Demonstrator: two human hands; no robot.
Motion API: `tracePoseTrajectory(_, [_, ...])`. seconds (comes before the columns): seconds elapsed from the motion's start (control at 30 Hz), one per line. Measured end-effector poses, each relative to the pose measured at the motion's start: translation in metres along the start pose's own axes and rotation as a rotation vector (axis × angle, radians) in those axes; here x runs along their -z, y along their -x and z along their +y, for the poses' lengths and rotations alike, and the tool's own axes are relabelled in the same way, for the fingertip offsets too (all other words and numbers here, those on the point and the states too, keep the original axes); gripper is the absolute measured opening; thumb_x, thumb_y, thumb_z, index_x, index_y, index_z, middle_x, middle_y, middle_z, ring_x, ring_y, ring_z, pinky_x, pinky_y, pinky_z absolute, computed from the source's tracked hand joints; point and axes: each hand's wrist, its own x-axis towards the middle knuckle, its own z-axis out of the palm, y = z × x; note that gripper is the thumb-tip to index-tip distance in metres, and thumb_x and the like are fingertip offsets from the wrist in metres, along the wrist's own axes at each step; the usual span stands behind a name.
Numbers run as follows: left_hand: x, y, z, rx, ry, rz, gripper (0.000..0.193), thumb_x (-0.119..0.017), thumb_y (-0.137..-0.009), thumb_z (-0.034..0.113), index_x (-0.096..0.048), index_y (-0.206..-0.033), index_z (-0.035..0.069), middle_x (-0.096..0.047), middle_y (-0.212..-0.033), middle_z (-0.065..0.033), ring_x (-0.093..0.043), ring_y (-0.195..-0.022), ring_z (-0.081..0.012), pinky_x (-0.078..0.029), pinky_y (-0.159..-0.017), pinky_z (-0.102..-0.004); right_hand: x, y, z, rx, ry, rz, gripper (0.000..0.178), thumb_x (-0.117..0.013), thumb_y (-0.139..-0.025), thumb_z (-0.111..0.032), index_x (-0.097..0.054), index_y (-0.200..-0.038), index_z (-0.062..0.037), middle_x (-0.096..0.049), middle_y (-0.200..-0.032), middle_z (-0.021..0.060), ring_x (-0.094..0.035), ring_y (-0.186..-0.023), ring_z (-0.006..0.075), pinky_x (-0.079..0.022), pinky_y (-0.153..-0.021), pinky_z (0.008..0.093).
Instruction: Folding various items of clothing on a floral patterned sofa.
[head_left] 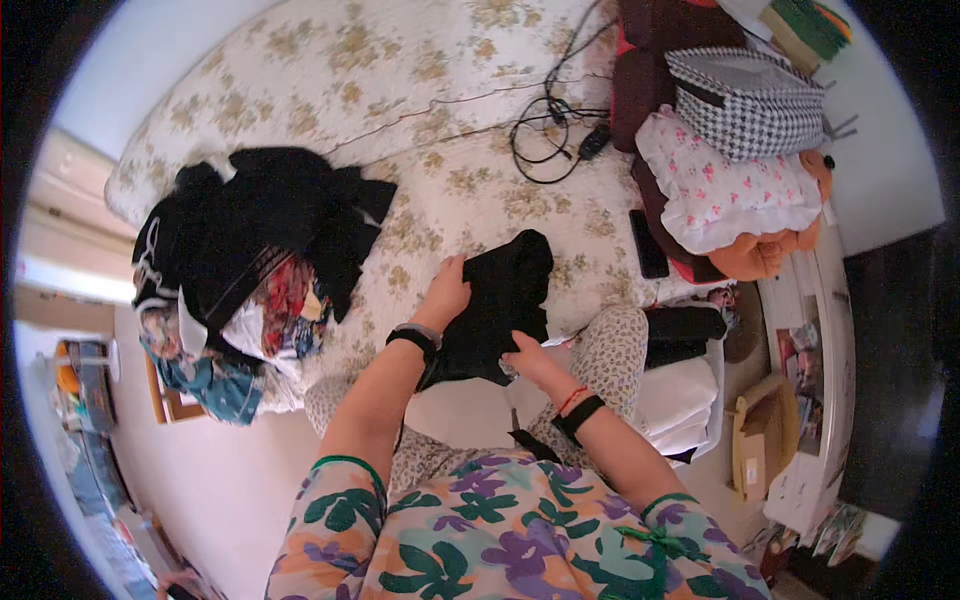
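A folded black garment (497, 300) lies in front of me at the bed's near edge, partly over my lap; which kind of garment it is I cannot make out. My left hand (449, 291) grips its left side, fingers closed at the cloth's upper left edge. Lower down, my right hand (532, 362) pinches the cloth near its bottom right corner. Some of the fingertips are hidden by the cloth and the hands themselves.
On the bed's floral cover (430, 190), a heap of dark clothes (265, 200) sits left. A cable (545, 140), a black phone (648, 243), a ruffled pillow (725, 185) and a houndstooth box (750, 115) are right. White folded cloth (680, 395) fills a bin beside my knee.
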Motion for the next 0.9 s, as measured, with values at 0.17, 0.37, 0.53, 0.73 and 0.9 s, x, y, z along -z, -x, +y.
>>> tracePoseTrajectory(0.17, [-0.011,-0.01,0.001,0.11,-0.2,-0.074,0.031,-0.055,-0.083,0.008,-0.05,-0.113,0.001,-0.056,-0.102,-0.0212,-0.054,-0.097,-0.0392,-0.045,-0.081,-0.0444,0.013,-0.014,0.015,0.166,0.117,-0.009,0.054,-0.059,-0.083,-0.018,-0.041,-0.129,0.0035,-0.05,-0.126,0.0227,-0.05,-0.115,0.0314,-0.042,-0.094,0.0357])
tracePoseTrajectory(0.37, [0.026,0.04,0.011,-0.2,-0.109,0.032,0.023,-0.055,-0.087,0.011,-0.052,-0.108,0.002,-0.058,-0.084,-0.0139,-0.058,-0.078,-0.0291,-0.048,-0.068,-0.0336,0.05,-0.005,-0.004,0.146,-0.024,0.006,0.045,-0.058,-0.085,-0.018,-0.046,-0.123,0.0022,-0.058,-0.106,0.0198,-0.059,-0.096,0.0297,-0.047,-0.084,0.037])
tracePoseTrajectory(0.53, [0.09,0.121,0.095,0.19,0.625,-0.214,0.017,-0.05,-0.093,0.012,-0.054,-0.106,0.002,-0.053,-0.077,-0.003,-0.054,-0.067,-0.0104,-0.046,-0.06,-0.0244,0.067,0.004,-0.028,0.652,0.065,0.549,0.04,-0.06,-0.078,-0.006,-0.051,-0.116,-0.0008,-0.049,-0.12,0.0214,-0.047,-0.113,0.0358,-0.039,-0.097,0.0396])
tracePoseTrajectory(0.73, [0.159,0.191,0.152,-0.161,0.505,0.025,0.013,-0.054,-0.089,0.005,-0.057,-0.101,0.0,-0.054,-0.086,-0.0025,-0.049,-0.069,-0.0072,-0.042,-0.059,-0.0215,0.048,0.035,-0.079,1.042,0.321,0.154,0.042,-0.06,-0.071,0.0,-0.053,-0.112,-0.0054,-0.047,-0.125,0.019,-0.044,-0.116,0.036,-0.036,-0.099,0.041])
tracePoseTrajectory(0.9, [0.213,0.231,0.178,-0.228,0.392,0.598,0.014,-0.054,-0.09,0.005,-0.06,-0.102,0.002,-0.055,-0.093,0.0007,-0.047,-0.074,-0.0053,-0.039,-0.063,-0.0188,0.038,0.079,-0.11,0.689,0.112,-0.197,0.026,-0.063,-0.079,-0.012,-0.057,-0.103,-0.0043,-0.06,-0.106,0.0129,-0.056,-0.098,0.0232,-0.043,-0.09,0.0329])
